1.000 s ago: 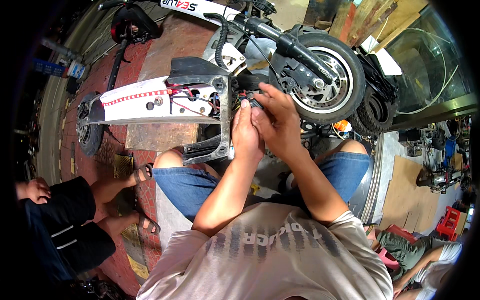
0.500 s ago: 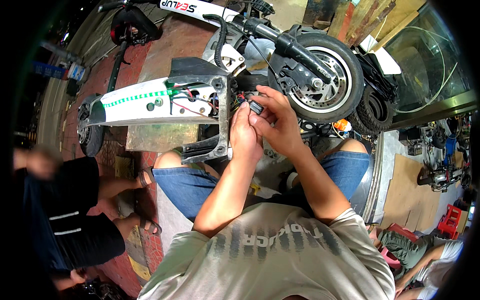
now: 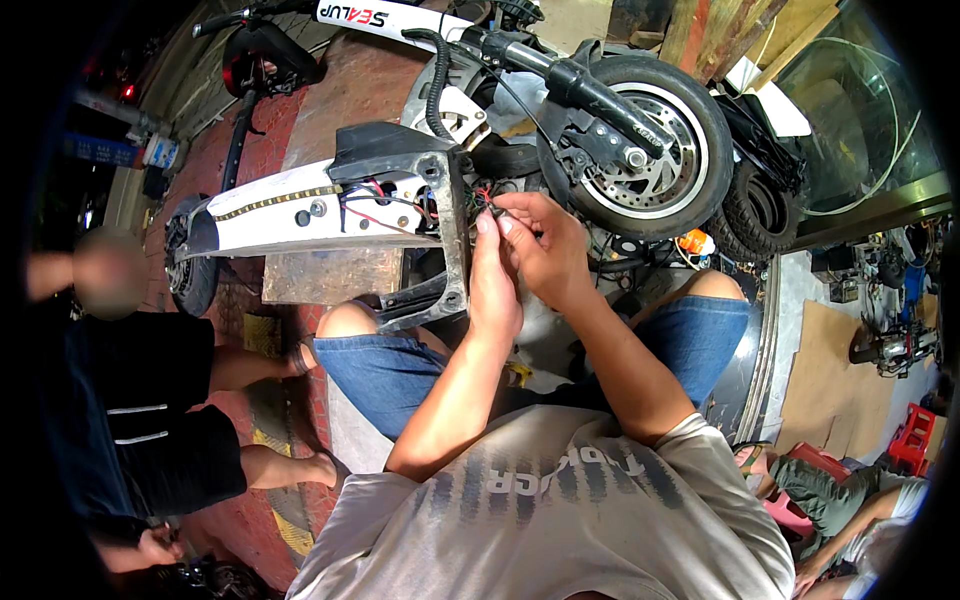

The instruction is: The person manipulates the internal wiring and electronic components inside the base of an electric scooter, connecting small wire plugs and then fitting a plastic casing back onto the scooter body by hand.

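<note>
My left hand (image 3: 494,280) and my right hand (image 3: 552,255) meet at the opening beside a scooter's grey metal end bracket (image 3: 450,280). Both pinch a small dark part (image 3: 498,212), mostly hidden by my fingers, where red and other thin wires (image 3: 484,194) emerge. The white scooter deck (image 3: 265,228) lies on its side to the left, with an unlit light strip (image 3: 280,203), exposed wires and black trim. Above and right of my hands is a front wheel (image 3: 690,190) with a brake disc and black fork (image 3: 580,92).
A wooden board (image 3: 330,280) is under the deck, spare tyres (image 3: 750,230) and planks (image 3: 720,40) at upper right. Another person (image 3: 170,400) is at left, another (image 3: 830,490) at lower right near a red stool (image 3: 910,440). A glass panel (image 3: 850,120) stands right.
The deck's strip went from red to green, and is now dark. My fingers have shifted slightly, covering more of the small part. The person at left has bent further into view.
</note>
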Motion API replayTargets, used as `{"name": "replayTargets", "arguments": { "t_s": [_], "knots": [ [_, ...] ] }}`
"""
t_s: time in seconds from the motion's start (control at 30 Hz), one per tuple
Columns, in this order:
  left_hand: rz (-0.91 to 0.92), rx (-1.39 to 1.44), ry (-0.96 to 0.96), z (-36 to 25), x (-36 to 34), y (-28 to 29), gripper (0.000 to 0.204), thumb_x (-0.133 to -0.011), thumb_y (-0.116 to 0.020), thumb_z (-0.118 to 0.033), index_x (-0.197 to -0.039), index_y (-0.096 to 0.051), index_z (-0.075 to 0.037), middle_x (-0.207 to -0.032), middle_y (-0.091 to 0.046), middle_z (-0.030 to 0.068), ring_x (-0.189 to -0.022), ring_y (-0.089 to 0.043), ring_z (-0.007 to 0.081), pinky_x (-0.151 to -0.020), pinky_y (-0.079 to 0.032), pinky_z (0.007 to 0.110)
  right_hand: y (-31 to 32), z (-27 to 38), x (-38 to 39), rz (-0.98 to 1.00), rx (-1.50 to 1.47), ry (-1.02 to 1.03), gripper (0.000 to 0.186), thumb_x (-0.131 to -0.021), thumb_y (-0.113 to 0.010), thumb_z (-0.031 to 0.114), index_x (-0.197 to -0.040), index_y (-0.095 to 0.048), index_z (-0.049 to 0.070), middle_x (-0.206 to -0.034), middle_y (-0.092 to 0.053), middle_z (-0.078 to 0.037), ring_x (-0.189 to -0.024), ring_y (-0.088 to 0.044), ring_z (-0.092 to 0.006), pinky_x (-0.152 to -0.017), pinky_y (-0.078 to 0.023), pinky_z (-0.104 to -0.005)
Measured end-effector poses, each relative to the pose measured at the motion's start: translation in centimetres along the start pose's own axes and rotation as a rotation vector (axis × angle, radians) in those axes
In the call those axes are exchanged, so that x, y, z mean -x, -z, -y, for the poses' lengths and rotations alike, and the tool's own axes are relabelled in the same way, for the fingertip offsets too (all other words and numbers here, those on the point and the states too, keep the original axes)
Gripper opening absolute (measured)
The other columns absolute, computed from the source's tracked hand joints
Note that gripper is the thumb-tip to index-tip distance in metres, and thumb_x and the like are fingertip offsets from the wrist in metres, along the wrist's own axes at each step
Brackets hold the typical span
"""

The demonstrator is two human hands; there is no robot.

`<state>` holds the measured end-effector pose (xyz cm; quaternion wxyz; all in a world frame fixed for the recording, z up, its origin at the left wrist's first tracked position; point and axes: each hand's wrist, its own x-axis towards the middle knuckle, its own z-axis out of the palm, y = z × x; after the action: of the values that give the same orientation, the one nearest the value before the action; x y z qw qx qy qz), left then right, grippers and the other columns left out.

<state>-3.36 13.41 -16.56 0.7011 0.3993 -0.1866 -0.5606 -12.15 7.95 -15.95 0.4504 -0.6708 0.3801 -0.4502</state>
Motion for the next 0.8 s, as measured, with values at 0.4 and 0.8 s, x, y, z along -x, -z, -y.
{"name": "replayTargets", "arguments": {
  "t_s": [0.4,0.8],
  "knots": [
    [0.259,-0.922,0.293,-3.4,11.6,7.1,0.042,-0.108,-0.068,-0.022,-0.141,-0.064,0.004,-0.121,-0.077,0.0128,-0.108,-0.072,0.0167,-0.098,-0.055,0.031,-1.7,-1.7,-1.2,0.15,-0.84,-0.432,0.03,-0.111,-0.062,0.02,-0.134,-0.065,0.001,-0.087,-0.062,0.0,-0.074,-0.057,-0.0079,-0.071,-0.051,-0.0243],
    [-0.026,-1.133,-0.35,-20.2,13.0,5.2,0.041,-0.112,-0.062,-0.029,-0.078,-0.061,-0.007,-0.067,-0.044,-0.0066,-0.06,-0.038,0.0051,-0.054,-0.028,0.025,-1.8,-3.7,-1.7,0.09,-0.724,-0.409,0.039,-0.113,-0.057,0.038,-0.132,-0.067,0.006,-0.1,-0.065,-0.004,-0.077,-0.059,-0.0109,-0.066,-0.052,-0.0265]
  ]
}}
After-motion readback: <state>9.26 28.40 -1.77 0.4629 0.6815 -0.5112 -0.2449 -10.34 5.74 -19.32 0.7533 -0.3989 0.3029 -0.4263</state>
